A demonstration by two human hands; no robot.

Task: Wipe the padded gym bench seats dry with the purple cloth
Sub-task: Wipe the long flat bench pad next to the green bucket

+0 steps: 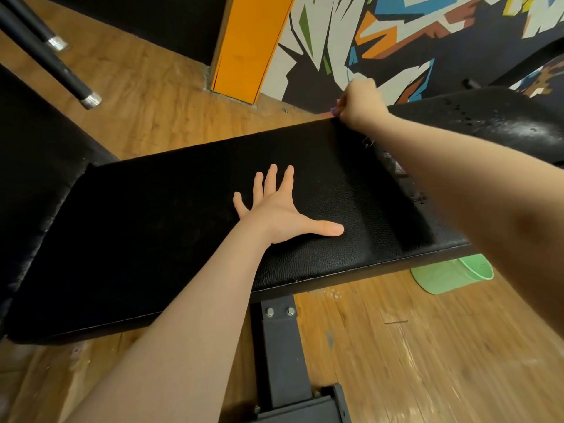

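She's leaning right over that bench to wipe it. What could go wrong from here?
1. Water drops still sit on the neighbouring pad and by the right forearm, so those wet patches could get missed.
2. The right hand reaches to the far edge of the bench seat with the purple cloth almost hidden in its grip; the cloth might slip off behind.
3. The left hand lies flat on the seat, possibly bracing her; on a damp surface it could slide.

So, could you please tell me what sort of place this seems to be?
Most likely a gym: a black padded bench on a steel frame, metal-tipped bars over a wood floor, and a bright mural on the wall.
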